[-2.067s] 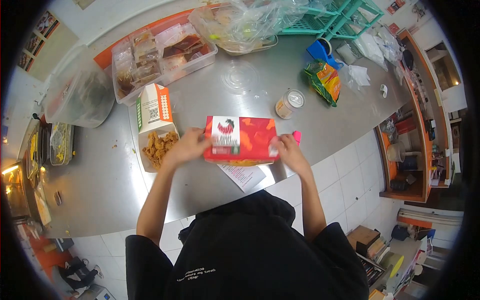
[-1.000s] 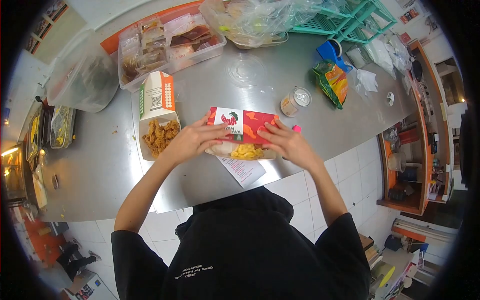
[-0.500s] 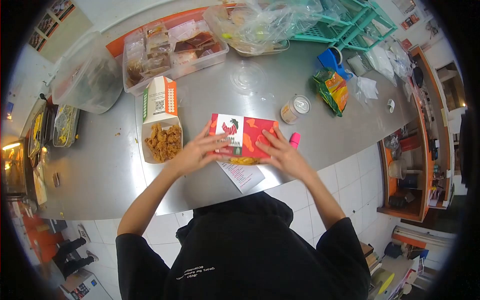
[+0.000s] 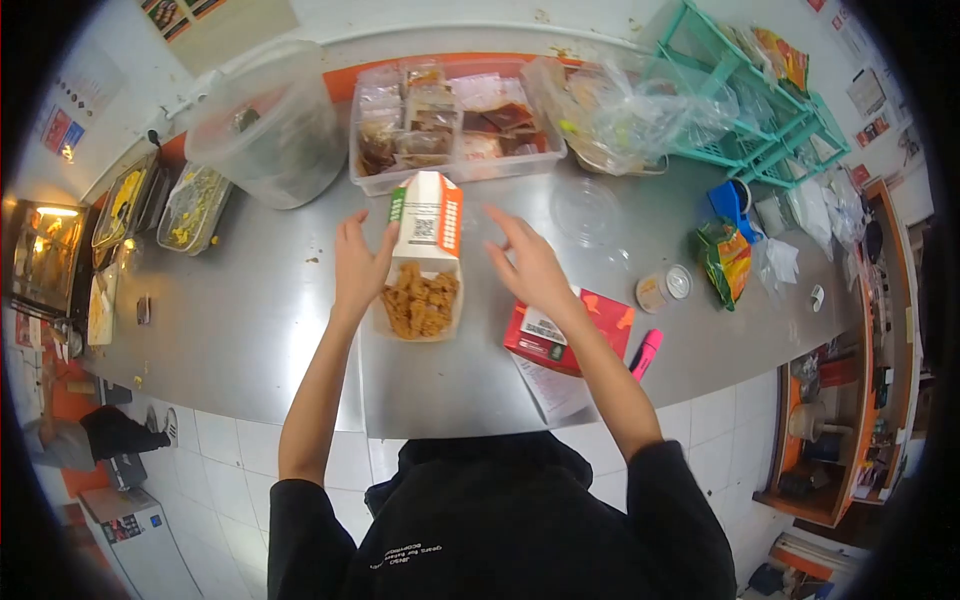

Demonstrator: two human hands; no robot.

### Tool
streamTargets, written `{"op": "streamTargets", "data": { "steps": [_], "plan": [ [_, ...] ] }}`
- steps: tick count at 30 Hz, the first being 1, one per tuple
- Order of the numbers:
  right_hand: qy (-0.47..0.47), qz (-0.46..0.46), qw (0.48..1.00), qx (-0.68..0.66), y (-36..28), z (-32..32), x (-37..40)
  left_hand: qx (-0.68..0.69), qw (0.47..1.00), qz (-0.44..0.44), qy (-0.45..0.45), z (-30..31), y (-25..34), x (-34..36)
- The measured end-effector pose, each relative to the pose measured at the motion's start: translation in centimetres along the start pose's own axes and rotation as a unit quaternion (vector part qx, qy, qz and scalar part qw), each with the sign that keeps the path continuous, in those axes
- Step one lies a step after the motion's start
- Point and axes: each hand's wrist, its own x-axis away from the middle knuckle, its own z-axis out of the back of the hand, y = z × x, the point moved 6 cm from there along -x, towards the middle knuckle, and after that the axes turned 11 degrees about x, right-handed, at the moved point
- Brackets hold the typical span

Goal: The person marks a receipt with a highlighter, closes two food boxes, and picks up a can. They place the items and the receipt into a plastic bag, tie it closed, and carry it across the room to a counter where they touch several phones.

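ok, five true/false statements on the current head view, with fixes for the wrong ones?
1. The open box holds brown fried pieces. True.
2. The red box is left of the open box. False: it is to its right.
3. A pink marker lies right of the red box. True.
4. Both hands grip the red box. False: left hand and right hand are open; neither grips it.
5. A paper slip is partly covered by the red box. True.

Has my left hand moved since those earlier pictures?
Yes. Judged against the sachet tub, your left hand has moved left, from the red box to the left side of the open chicken box.
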Motion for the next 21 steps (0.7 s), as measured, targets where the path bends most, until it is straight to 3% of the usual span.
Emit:
{"op": "streamTargets", "data": {
  "steps": [1, 2, 3, 5, 7, 10, 11, 14, 16, 17, 19, 20, 21],
  "plan": [
    [0.001, -0.031, 0.999, 0.018, 0.3, -2.4, -2.9, -0.006, 0.996, 0.077, -0.033, -0.9, -2.6, -1.2],
    [-0.06, -0.107, 0.99, 0.062, 0.3, -4.5, -5.6, -0.01, 0.986, 0.152, -0.068, -1.5, -4.9, -1.9],
    [-0.12, -0.184, 0.97, 0.105, 0.6, -6.0, -7.3, -0.05, 0.984, 0.136, -0.105, -2.2, -5.4, -2.6],
    [-0.097, -0.178, 0.97, 0.133, 2.0, -8.0, -9.1, -0.133, 0.968, 0.104, -0.185, -3.5, -6.0, -3.3],
    [-0.122, -0.172, 0.961, 0.177, 2.2, -8.4, -9.5, -0.09, 0.97, 0.049, -0.22, -2.9, -6.2, -3.6],
    [-0.169, -0.074, 0.972, 0.147, 0.4, -6.2, -6.8, 0.043, 0.954, 0.014, -0.296, 0.1, -4.6, -1.7],
    [-0.125, -0.06, 0.985, 0.102, -1.4, -4.2, -4.8, 0.095, 0.942, 0.008, -0.323, 1.6, -3.6, -0.6],
    [0.018, 0.017, 0.997, 0.074, -5.5, -2.9, 5.2, 0.077, 0.924, -0.192, -0.32, 4.3, -1.4, 3.3],
    [0.017, 0.118, 0.988, 0.103, -5.8, -5.6, 11.1, 0.002, 0.917, -0.266, -0.296, 5.1, -1.8, 5.9],
    [-0.027, 0.128, 0.983, 0.132, -6.2, -6.5, 12.3, -0.037, 0.908, -0.303, -0.285, 5.4, -2.0, 7.4],
    [-0.112, 0.147, 0.964, 0.19, -7.0, -7.9, 13.6, 0.011, 0.959, -0.183, -0.218, 6.4, -4.6, 8.8],
    [-0.136, 0.111, 0.971, 0.161, -7.2, -7.9, 13.4, 0.033, 0.975, -0.121, -0.181, 6.8, -5.9, 9.7],
    [-0.16, 0.074, 0.976, 0.131, -8.2, -7.6, 12.5, 0.075, 0.974, -0.074, -0.201, 6.7, -6.7, 11.0]
  ]
}}
